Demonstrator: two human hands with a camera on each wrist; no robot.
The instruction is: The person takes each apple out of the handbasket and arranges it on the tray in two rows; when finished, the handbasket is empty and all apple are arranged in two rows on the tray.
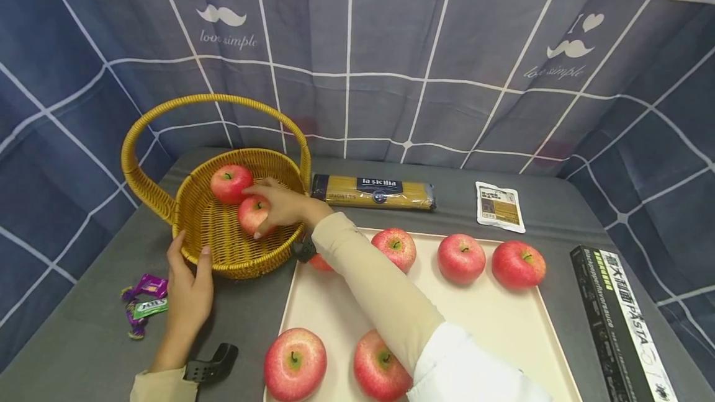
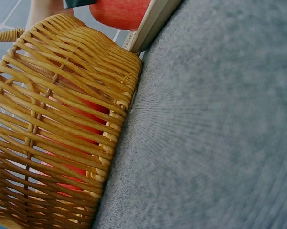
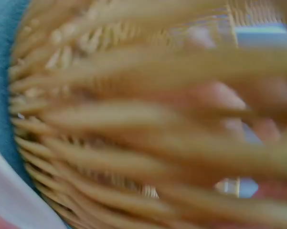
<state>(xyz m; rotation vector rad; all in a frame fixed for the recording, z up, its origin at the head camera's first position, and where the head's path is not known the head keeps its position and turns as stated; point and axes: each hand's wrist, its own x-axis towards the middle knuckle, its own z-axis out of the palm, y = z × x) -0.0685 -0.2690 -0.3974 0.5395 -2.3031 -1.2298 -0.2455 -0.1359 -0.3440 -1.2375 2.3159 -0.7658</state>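
A yellow wicker basket (image 1: 237,267) with a tall hoop handle stands at the left. Inside it, my right hand (image 1: 285,203) grips an apple (image 1: 252,214), fingers over its top and thumb on the near side. Another red apple (image 1: 231,183) lies behind, in the same basket. My left hand (image 1: 191,290) is at the basket's front left rim, thumb and fingers spread and fairly straight, fingertips against the wicker. Through the weave in the left wrist view, red apple skin (image 2: 69,164) shows. Blurred wicker (image 3: 133,114) fills most of the right wrist view.
A cream tray (image 1: 475,327) holds several apples (image 1: 461,259), one partly hidden by my right arm. Behind it lie a spaghetti pack (image 1: 374,192) and a white sachet (image 1: 499,206). A black pasta box (image 1: 622,324) lies right; wrapped candies (image 1: 146,303) lie left.
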